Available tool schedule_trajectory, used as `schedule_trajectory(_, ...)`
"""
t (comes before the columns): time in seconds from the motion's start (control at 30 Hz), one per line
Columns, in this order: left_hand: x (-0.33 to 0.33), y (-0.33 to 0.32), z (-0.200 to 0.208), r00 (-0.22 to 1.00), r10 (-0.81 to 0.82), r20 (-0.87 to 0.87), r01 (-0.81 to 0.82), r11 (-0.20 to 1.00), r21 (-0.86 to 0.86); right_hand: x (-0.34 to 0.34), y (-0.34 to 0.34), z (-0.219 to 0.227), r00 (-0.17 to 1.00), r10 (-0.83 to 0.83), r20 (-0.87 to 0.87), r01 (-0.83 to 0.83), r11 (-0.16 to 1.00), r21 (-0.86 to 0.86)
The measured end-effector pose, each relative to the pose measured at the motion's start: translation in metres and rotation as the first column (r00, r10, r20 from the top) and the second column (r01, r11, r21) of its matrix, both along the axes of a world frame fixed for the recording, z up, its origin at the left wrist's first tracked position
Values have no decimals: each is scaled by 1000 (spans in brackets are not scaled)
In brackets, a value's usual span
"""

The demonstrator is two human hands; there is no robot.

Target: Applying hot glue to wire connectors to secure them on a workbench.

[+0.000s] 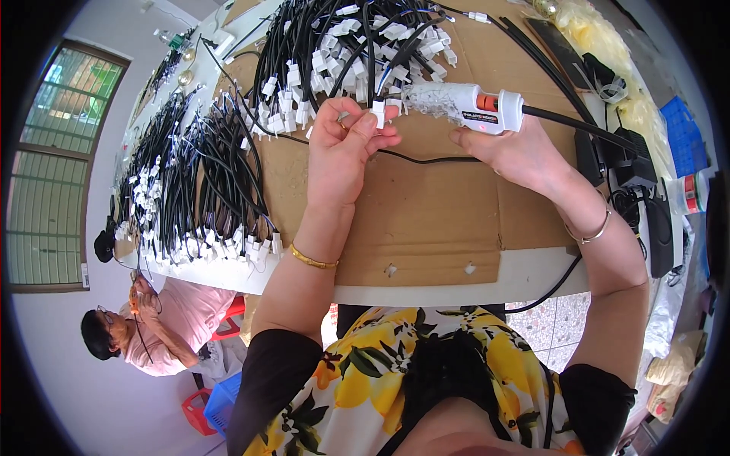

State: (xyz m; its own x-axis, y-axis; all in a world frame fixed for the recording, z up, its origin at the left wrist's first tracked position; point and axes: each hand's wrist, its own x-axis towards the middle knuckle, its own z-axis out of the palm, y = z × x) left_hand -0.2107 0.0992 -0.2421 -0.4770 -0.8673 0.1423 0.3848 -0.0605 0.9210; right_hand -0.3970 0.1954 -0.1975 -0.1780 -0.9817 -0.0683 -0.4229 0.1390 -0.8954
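My left hand [342,148] pinches a white plastic connector [379,114] between thumb and fingertips. A black cable [371,57] runs up from that connector into the pile, its thin wires showing near the joint. In my right hand [521,152] is a white glue gun [449,100], which has an orange switch and a black rod [578,121] out of its back. Clear stringy residue coats its front end, which points left, close beside the connector. Whether the tip touches the connector, I cannot tell. Both hands are raised over a cardboard sheet [426,220].
A large pile of black cables with white connectors [327,64] lies at the far side; another bunch [220,175] is at left. Black power adapters [631,163] and a blue basket [684,137] stand at right. A co-worker in pink [182,319] works at lower left.
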Motion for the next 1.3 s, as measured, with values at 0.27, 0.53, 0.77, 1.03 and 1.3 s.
schedule_trajectory(0.27,0,1,-2,997,-51,-52,52,998,21,0,-1,-4,1000,10,-13,-11,1000,-19)
schedule_trajectory(0.53,-3,3,-1,990,101,94,-95,993,-69,-1,-2,-5,999,19,-32,-20,999,-32)
schedule_trajectory(0.77,-6,5,1,969,186,165,-178,982,-60,0,-2,-4,1000,7,-24,-6,1000,9)
schedule_trajectory(1.03,-4,2,-2,983,114,147,-121,992,42,-1,-2,-6,999,16,-34,-17,1000,-13)
schedule_trajectory(1.3,-4,4,1,987,73,145,-79,996,35,1,-2,-5,997,4,-72,-6,999,-35)
